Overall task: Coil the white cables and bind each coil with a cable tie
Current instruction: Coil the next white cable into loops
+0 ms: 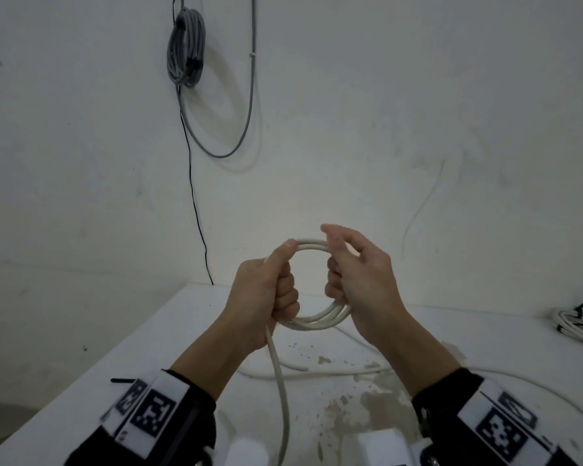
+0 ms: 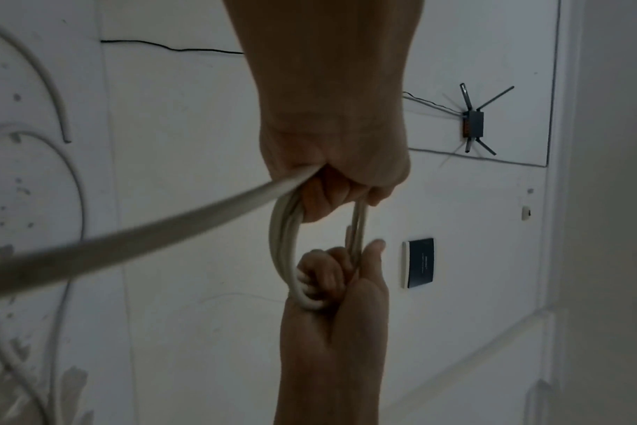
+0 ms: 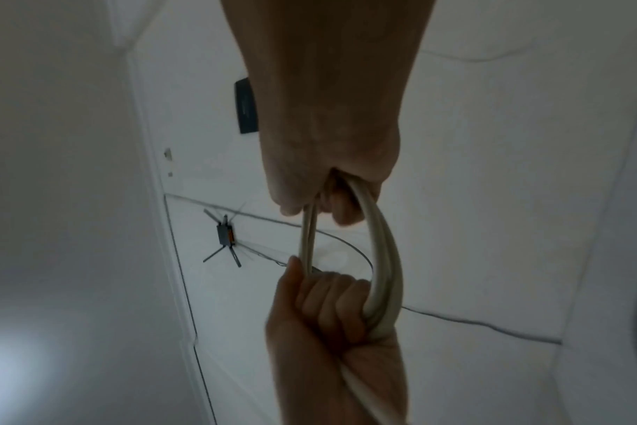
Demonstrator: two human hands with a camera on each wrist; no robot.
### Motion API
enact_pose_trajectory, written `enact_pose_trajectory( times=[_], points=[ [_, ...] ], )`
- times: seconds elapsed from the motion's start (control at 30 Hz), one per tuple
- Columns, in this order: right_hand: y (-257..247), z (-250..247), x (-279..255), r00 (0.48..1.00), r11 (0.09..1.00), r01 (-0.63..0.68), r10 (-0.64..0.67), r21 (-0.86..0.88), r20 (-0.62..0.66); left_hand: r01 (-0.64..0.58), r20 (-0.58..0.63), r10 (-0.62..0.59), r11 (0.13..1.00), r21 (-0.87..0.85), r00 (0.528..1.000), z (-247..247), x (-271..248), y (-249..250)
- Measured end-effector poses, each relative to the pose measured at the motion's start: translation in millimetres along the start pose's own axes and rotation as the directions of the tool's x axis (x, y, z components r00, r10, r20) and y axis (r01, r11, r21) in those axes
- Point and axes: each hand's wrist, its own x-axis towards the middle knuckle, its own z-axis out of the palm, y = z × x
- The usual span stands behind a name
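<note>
Above the white table [image 1: 142, 334] both hands hold up a small coil of white cable [image 1: 317, 319] with several turns. My left hand [image 1: 283, 277] grips the coil's left side in a fist, thumb lying along the top strands. My right hand [image 1: 337, 264] has its fingers curled round the right side. The cable's loose tail [image 1: 280, 381] drops from the left fist toward me. In the left wrist view the left hand [image 2: 331, 184] clasps the coil [image 2: 282, 244] opposite the right hand [image 2: 328, 276]. The right wrist view shows the right hand [image 3: 324, 195] on the coil [image 3: 384, 258].
More loose white cable [image 1: 317, 373] lies across the stained tabletop. A bound white coil [image 1: 579, 326] with a black tie sits at the table's right edge. On the wall hang a grey cable coil [image 1: 186, 48], a thin black wire [image 1: 196, 203] and a router [image 2: 473, 126].
</note>
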Motion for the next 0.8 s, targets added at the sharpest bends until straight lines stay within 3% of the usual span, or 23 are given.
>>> enact_pose_trajectory(
  times=[0.07,0.2,0.27,0.33,0.4,0.5,0.57,0.63,0.67,0.73,0.8],
  points=[
    [3,0,-6,0.99,0.979,-0.105,0.086,0.173,0.114,-0.044,-0.033,0.041,0.996,-0.074,0.999,-3,-2,-1],
    [25,3,-25,0.92,0.931,-0.308,0.239,0.196,0.31,-0.061,-0.065,0.046,0.965,-0.256,0.997,-6,1,-3],
    [38,3,-40,0.801,0.92,-0.391,0.346,-0.011,0.489,-0.064,-0.052,0.049,0.937,-0.343,0.997,-8,3,-3],
    [50,-5,-51,0.645,0.904,-0.287,0.428,-0.318,0.634,-0.077,-0.041,0.066,0.918,-0.388,0.997,-12,4,2],
    [57,-15,-56,0.564,0.873,-0.184,0.471,-0.452,0.678,-0.081,-0.009,0.085,0.91,-0.407,0.996,-19,5,9],
    [58,-38,-52,0.611,0.855,-0.181,0.485,-0.486,0.625,-0.055,0.079,0.093,0.918,-0.393,0.992,-32,2,23],
    [54,-52,-44,0.703,0.86,-0.215,0.465,-0.462,0.538,-0.018,0.156,0.077,0.937,-0.348,0.985,-41,0,26],
    [44,-60,-33,0.816,0.842,-0.241,0.445,-0.483,0.369,0.042,0.25,0.029,0.961,-0.275,0.968,-45,-3,24],
    [39,-61,-27,0.847,0.834,-0.26,0.439,-0.488,0.299,0.071,0.285,0.0,0.968,-0.239,0.958,-45,-4,22],
    [29,-62,-15,0.851,0.828,-0.378,0.486,-0.414,0.197,0.083,0.283,-0.034,0.983,-0.162,0.958,-43,-4,19],
    [21,-65,-6,0.771,0.782,-0.587,0.619,-0.207,0.153,0.013,0.19,-0.004,0.999,-0.048,0.982,-38,-3,16]
  ],
)
